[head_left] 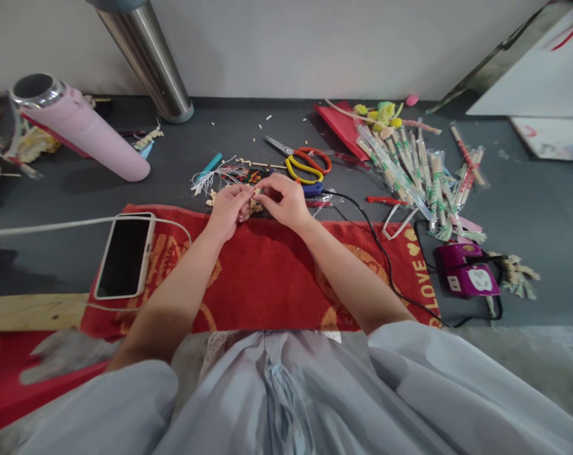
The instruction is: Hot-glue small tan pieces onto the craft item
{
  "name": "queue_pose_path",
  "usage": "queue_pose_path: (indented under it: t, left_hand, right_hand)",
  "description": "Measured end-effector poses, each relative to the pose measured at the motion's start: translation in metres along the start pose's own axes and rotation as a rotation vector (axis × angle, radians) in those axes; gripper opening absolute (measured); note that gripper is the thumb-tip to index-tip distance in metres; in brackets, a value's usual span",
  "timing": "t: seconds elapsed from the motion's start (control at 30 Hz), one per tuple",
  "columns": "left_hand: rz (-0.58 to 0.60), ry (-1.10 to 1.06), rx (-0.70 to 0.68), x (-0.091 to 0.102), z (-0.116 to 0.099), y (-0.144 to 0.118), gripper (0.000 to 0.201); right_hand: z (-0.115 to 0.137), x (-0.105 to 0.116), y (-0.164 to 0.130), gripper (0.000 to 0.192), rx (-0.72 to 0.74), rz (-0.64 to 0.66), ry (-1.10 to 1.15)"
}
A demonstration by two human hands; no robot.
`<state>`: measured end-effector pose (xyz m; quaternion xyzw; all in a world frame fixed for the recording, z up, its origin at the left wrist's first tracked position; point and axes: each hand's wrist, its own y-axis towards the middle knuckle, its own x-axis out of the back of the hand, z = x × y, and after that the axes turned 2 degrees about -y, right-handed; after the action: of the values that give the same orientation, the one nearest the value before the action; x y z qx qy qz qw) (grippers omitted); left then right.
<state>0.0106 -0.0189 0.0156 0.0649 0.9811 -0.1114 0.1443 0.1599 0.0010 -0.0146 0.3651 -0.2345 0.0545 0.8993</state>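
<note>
A phone [125,255] lies at the left on a red towel [267,278], a white cable [54,224] running from it to the left edge. A pink flask [84,126] lies tipped at upper left, a steel post [146,57] beside it. Scissors [301,162] sit above centre. Wrapped sticks [419,174] are heaped at upper right, a purple device [466,272] below them.

A dark grey surface [248,136] runs back to a plain, pale wall [314,44], evenly lit with soft shadows. A polished metal post [146,60] rises at a slant from the surface near the wall. On the right, a white board [537,82] with a metal edge leans in, and a pale wooden plank [30,311] lies at the near left.
</note>
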Motion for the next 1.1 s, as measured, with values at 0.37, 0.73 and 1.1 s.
queue_pose_path:
  t: [0.37,0.73,1.1]
  left_hand:
    - [-0.014,0.01,0.011,-0.001,0.0,-0.001,0.024]
    - [-0.099,0.102,-0.126,0.004,0.009,0.003,0.027]
    - [-0.163,0.574,-0.516,0.008,0.013,-0.003,0.02]
  right_hand:
    - [-0.003,0.0,-0.001,0.017,0.0,-0.011,-0.024]
    - [-0.002,-0.001,0.0,0.018,-0.034,-0.053,0.013]
    - [-0.004,-0.001,-0.001,0.022,-0.05,-0.043,-0.005]
